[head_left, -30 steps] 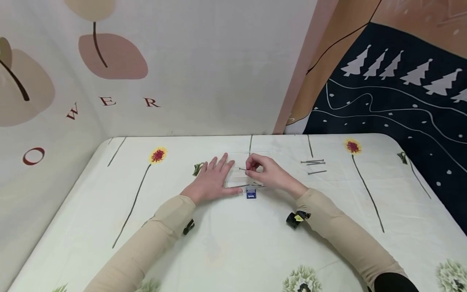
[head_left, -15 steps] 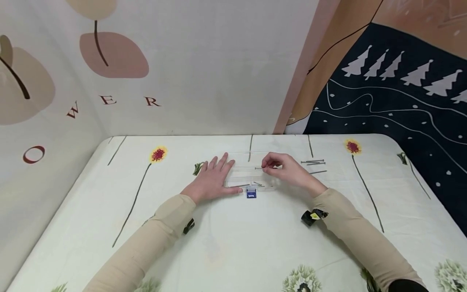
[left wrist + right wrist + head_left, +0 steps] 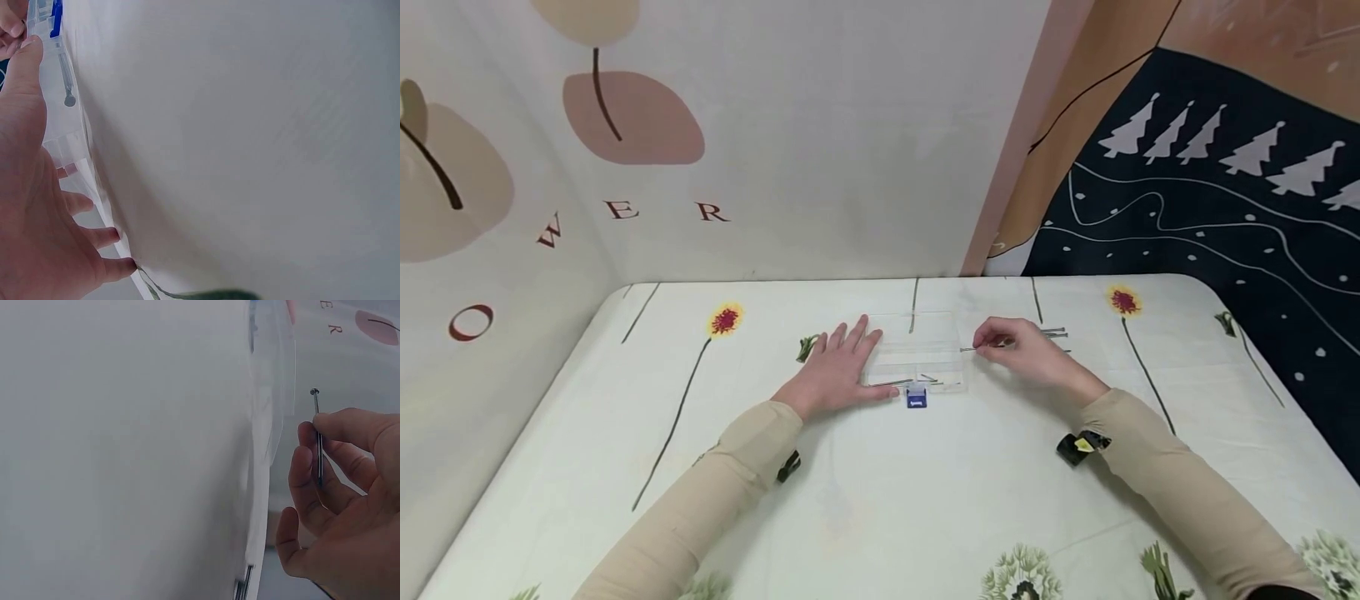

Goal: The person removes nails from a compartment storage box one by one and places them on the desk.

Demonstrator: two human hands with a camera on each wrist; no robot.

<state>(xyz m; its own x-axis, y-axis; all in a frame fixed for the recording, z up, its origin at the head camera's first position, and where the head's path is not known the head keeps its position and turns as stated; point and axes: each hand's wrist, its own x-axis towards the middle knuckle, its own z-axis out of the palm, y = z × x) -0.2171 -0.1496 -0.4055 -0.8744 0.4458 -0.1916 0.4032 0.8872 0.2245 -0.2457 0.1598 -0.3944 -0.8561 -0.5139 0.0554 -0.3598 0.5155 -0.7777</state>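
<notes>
We see the right hand (image 3: 1022, 350) pinching a thin steel nail (image 3: 318, 434) between thumb and curled fingers, its flat round head pointing toward the clear plastic box (image 3: 917, 350), just to that box's right. The left hand (image 3: 838, 371) lies flat with straight fingers against the box's left wall. More slim nails (image 3: 1054, 333) lie on the counter (image 3: 880, 500), covered in smooth flower-printed cloth, beyond the right hand

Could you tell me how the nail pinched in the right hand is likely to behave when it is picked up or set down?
The nail looks like thin straight metal, so probably stiff and light. Its slim round shaft may roll on the tablecloth, though the flat head should limit that. The right hand holds it by fingertips only, so it could slip.
</notes>
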